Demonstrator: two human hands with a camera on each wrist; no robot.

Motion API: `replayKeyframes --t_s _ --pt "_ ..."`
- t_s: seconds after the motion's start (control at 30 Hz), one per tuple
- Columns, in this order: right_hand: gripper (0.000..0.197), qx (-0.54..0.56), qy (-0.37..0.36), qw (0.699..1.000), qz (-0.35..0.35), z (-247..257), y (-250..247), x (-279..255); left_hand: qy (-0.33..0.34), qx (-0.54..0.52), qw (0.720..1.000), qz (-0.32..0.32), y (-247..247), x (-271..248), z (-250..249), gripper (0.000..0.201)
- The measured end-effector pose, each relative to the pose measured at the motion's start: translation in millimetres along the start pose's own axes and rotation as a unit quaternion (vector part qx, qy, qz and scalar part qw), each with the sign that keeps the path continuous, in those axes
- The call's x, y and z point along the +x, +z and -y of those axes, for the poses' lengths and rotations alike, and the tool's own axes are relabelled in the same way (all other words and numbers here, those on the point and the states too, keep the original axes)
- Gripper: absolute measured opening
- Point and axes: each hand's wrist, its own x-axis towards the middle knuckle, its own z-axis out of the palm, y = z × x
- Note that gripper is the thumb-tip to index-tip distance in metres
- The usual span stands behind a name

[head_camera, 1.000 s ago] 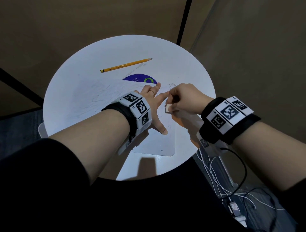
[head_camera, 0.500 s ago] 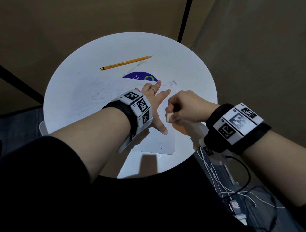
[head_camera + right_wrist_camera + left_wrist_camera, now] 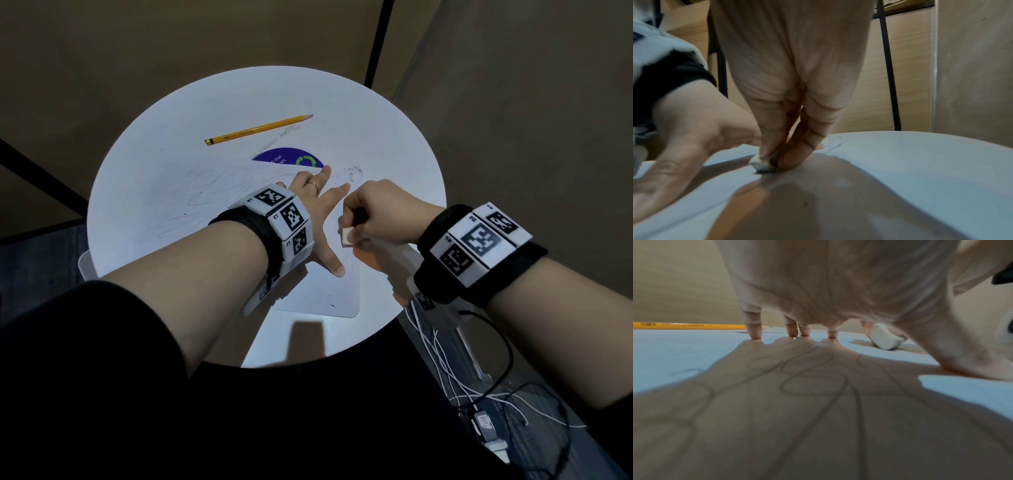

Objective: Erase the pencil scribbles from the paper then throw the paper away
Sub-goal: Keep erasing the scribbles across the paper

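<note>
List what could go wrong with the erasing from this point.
1. The paper is held flat only by the left hand, its fingertips and thumb pressing down. A hard stroke of the eraser away from them might buckle or tear the sheet.
2. The right hand pinches the eraser near the left thumb, so a stroke may bump it and shift the sheet.
3. Scribbles lie under the left palm and may be missed unless that hand moves.

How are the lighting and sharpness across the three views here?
Head view: the round table is brightly lit against dim surroundings. Left wrist view: the left hand shadows the paper; scribbles there look soft. Right wrist view: the eraser and right hand are blurred.
</note>
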Motion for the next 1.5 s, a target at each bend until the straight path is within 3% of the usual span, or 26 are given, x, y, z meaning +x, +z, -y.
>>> replayKeyframes --t_s 0.07,0.13,0.2,0.3,0.4,0.5,0.67,0.83,1.03,1.13,1.3,1.5 --pt "0.008 0.003 -0.005 0.999 -0.043 1 0 4 -0.002 0.002 1.0 0.0 0 0 0 0.128" --pt "0.015 0.012 -0.01 0.999 -0.052 0 2 2 -0.004 0.001 1.0 0.001 0 1 1 0.128" --pt "0.028 0.012 -0.009 1.0 -0.012 0 5 -4 -0.002 -0.004 1.0 0.0 0 1 1 0.129" --pt "0.022 -0.004 0.0 0.999 0.047 1 5 -7 0.001 -0.001 1.0 0.0 0 0 0 0.13" --pt "0.014 -0.003 -0.001 1.0 -0.007 1 1 2 0.0 0.0 1.0 0.003 0 1 0 0.128" --pt "0.025 0.003 -0.007 0.999 -0.042 3 2 -1 0.001 -0.004 1.0 -0.007 1 0 1 0.129" --pt "0.029 -0.017 0.005 0.999 0.04 2 7 -12 0.004 -0.005 1.0 -0.01 2 0 1 0.132" --pt "0.02 -0.017 -0.01 0.999 -0.041 6 1 0 0.001 -0.005 1.0 -0.009 1 0 1 0.129" --pt "0.025 -0.028 0.008 0.999 0.031 3 7 -10 0.002 -0.001 1.0 -0.003 1 0 1 0.131" --pt "0.024 -0.025 0.002 1.0 -0.012 4 2 -4 0.0 -0.001 1.0 0.004 0 0 -1 0.13" --pt "0.004 0.005 0.013 0.998 -0.057 1 6 -5 -0.005 0.02 1.0 0.014 0 -9 -9 0.13" --pt "0.013 0.008 0.013 0.997 -0.073 0 12 -7 0.041 0.025 0.998 0.041 20 -29 -6 0.139"
